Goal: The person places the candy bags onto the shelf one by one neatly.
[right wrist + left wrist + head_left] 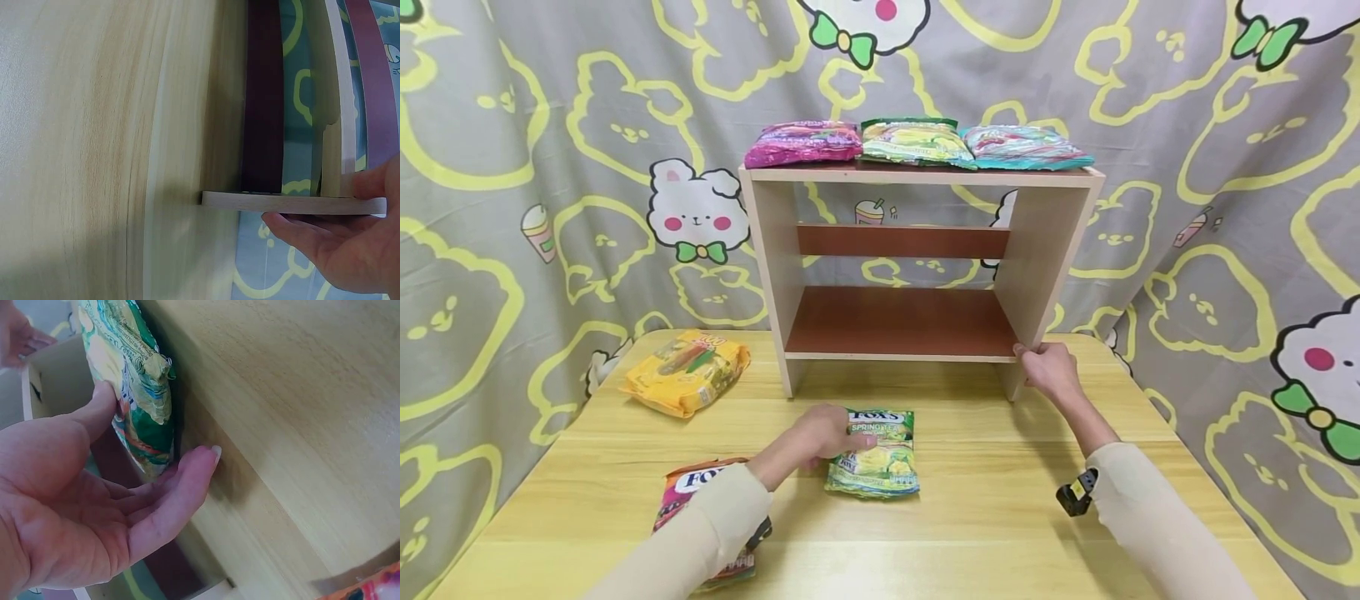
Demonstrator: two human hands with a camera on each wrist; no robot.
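Note:
A green FOX'S Spring Tea candy bag (883, 467) lies face up near the table's middle, in front of a small wooden shelf (902, 321). My left hand (823, 433) holds the bag by its left side. In the left wrist view, the thumb (103, 403) presses on the bag's printed face while the fingers (172, 509) reach round its edge. At the shelf's right side panel (281, 203), my right hand (1051, 368) grips the front edge, thumb on the inner side and fingers outside.
Purple (805, 143), green-yellow (917, 142) and teal (1026, 148) candy bags line the shelf top. A yellow bag (688, 371) sits at the table's back left. Under my left forearm lies another FOX'S bag (681, 492), partly hidden. A patterned curtain (587, 108) hangs behind.

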